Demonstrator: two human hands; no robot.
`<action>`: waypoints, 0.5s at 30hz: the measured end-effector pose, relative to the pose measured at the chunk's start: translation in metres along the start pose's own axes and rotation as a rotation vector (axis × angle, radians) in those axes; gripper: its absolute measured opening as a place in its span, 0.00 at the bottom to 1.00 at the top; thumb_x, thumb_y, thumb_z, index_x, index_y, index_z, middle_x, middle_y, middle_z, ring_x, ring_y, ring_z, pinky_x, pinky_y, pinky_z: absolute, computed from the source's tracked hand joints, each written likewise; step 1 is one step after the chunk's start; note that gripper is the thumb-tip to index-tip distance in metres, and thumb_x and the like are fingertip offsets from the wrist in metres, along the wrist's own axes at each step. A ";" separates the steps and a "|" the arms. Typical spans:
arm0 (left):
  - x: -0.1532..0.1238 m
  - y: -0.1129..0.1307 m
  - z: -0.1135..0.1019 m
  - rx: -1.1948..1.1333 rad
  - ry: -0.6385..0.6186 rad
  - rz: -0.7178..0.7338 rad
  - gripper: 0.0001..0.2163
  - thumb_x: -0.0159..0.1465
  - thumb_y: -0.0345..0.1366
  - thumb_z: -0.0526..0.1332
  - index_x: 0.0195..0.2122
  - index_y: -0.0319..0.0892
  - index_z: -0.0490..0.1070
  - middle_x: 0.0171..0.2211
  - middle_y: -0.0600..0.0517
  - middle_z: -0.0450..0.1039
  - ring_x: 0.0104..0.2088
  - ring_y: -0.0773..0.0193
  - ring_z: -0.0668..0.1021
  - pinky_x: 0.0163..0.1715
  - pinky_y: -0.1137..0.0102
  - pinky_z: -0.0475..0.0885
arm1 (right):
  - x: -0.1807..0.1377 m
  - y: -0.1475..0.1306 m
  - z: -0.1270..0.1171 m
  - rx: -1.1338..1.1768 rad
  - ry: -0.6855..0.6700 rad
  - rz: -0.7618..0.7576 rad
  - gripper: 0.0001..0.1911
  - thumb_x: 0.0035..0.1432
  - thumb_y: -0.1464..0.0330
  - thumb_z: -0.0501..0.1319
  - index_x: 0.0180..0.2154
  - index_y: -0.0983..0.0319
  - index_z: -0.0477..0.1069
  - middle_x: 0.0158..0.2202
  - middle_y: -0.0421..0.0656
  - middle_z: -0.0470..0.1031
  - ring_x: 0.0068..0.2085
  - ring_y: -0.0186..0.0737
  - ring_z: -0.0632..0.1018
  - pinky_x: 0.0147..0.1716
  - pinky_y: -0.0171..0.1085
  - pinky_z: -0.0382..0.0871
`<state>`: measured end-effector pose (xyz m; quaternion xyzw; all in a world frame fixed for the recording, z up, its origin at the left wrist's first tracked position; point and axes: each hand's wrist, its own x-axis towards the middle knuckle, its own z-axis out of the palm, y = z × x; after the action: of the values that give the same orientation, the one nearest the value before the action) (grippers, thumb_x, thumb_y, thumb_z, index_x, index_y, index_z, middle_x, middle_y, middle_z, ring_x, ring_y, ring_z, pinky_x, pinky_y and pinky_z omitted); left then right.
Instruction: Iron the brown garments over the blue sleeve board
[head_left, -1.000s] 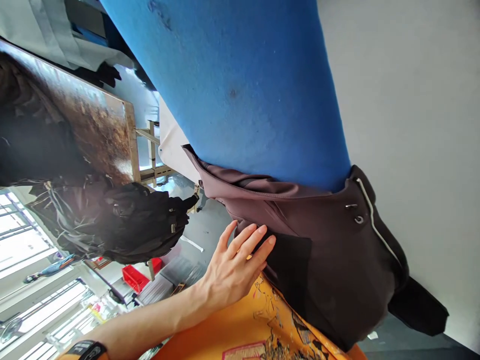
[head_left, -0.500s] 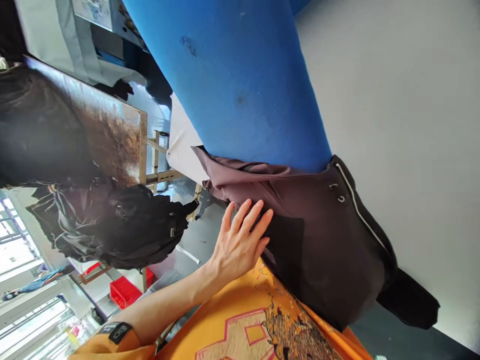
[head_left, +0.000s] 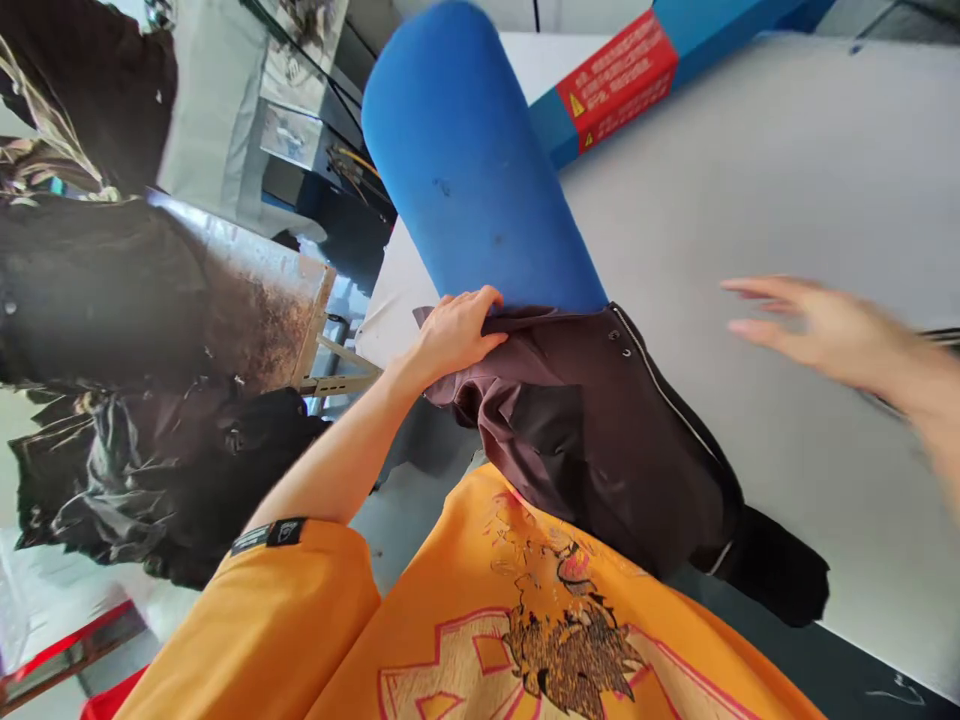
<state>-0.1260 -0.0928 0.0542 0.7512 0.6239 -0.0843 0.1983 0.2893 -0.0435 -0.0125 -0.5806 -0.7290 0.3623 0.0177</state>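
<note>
White tabletop (head_left: 750,200) in the background, black garments (head_left: 210,480) piled off left. Dark brown garment (head_left: 645,450) sits over the near end of a blue padded board (head_left: 487,170), left hand (head_left: 457,335) gripping its edge, thumb against fingers; right hand (head_left: 817,325) hovers over the tabletop, kinda blurry, fingers loosely parted
</note>
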 end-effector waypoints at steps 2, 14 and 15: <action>-0.001 0.000 -0.006 -0.007 -0.020 0.042 0.09 0.66 0.38 0.60 0.45 0.42 0.74 0.46 0.46 0.74 0.50 0.54 0.76 0.53 0.62 0.70 | 0.006 -0.034 0.026 0.324 -0.186 -0.014 0.31 0.68 0.60 0.60 0.68 0.62 0.62 0.63 0.53 0.71 0.60 0.45 0.75 0.56 0.40 0.69; -0.015 -0.047 -0.013 -0.216 0.122 0.289 0.10 0.66 0.37 0.55 0.43 0.44 0.74 0.33 0.51 0.78 0.35 0.58 0.79 0.36 0.67 0.69 | -0.094 -0.122 0.071 -0.218 0.283 0.358 0.18 0.63 0.51 0.58 0.38 0.58 0.75 0.39 0.49 0.80 0.40 0.52 0.79 0.36 0.41 0.65; -0.002 -0.048 -0.014 -0.196 0.147 0.302 0.10 0.67 0.37 0.55 0.43 0.44 0.75 0.34 0.49 0.79 0.36 0.56 0.79 0.37 0.67 0.69 | -0.094 -0.126 0.072 -0.209 0.316 0.412 0.17 0.63 0.52 0.59 0.38 0.59 0.75 0.39 0.49 0.80 0.40 0.51 0.79 0.36 0.41 0.65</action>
<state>-0.1742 -0.0819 0.0584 0.8175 0.5223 0.0627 0.2345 0.1826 -0.1683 0.0407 -0.7645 -0.6172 0.1862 -0.0029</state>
